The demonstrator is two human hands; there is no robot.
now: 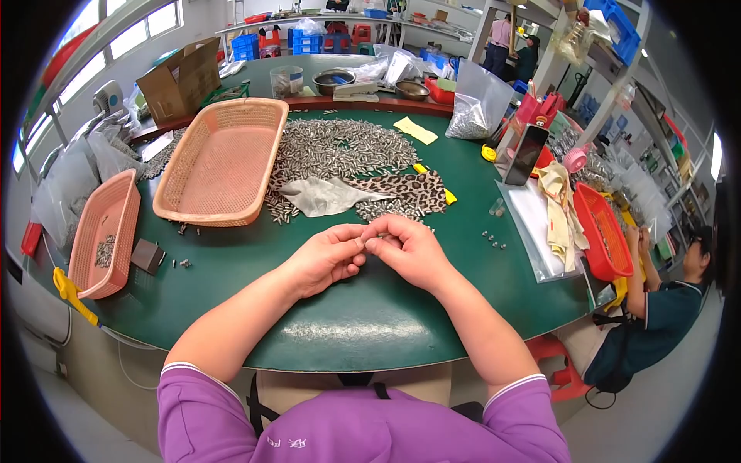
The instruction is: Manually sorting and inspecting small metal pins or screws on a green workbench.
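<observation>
My left hand (pixel 328 259) and my right hand (pixel 405 248) meet fingertip to fingertip above the near part of the green table (pixel 351 301). Both are closed in a pinch; whatever sits between the fingers is too small and covered to make out. Just beyond them lie a grey cloth (pixel 318 197) and a leopard-print cloth (pixel 417 189). These rest on a wide heap of small metal parts (pixel 340 147). A few loose metal pieces (pixel 492 238) stand to the right of my hands.
A large empty pink basket (pixel 220 166) is left of the heap. A smaller pink basket (pixel 108 231) holds some metal parts. To the right are a phone (pixel 528 156), a pale glove (pixel 559 204) and a red basket (pixel 602 235). A co-worker (pixel 652 316) sits at far right.
</observation>
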